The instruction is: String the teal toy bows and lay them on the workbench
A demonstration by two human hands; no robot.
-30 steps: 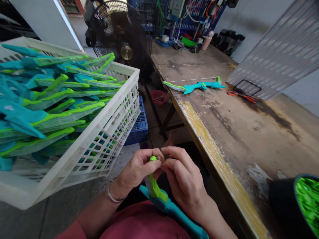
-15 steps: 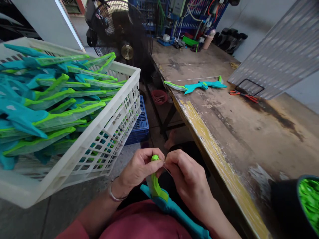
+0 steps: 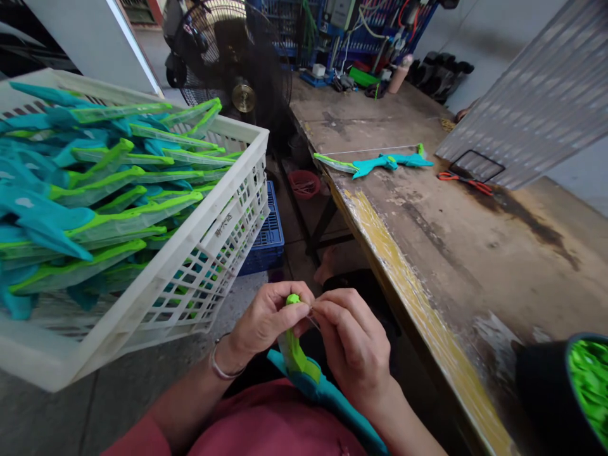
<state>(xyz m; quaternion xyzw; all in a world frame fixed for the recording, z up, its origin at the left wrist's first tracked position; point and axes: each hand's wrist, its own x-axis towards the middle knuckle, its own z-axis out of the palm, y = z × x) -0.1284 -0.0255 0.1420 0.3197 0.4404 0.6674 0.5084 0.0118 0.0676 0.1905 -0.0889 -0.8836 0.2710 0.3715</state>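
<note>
A teal and green toy bow (image 3: 308,375) rests against my body, its green limb pointing up and away from me. My left hand (image 3: 268,320) is closed around the tip of that limb, thumb and forefinger pressed together. Close beside it, my right hand (image 3: 354,329) pinches a thin pale string (image 3: 313,321) at the bow's tip; the exact knot or hook point is hidden by the fingers. A second toy bow (image 3: 392,162), strung with a white cord, lies on the wooden table (image 3: 456,253).
On my left stands a white plastic crate (image 3: 190,259) heaped with teal and green bows. Red-handled pliers (image 3: 465,183) lie on the table. A black bucket (image 3: 541,386) of green parts sits at right. Beyond are a fan (image 3: 237,57), a blue crate (image 3: 266,244) and a red basin (image 3: 304,183).
My right hand has turned slightly and its fingers have shifted at the bow's tip, still pinching the string. The left hand keeps its hold almost unmoved.
</note>
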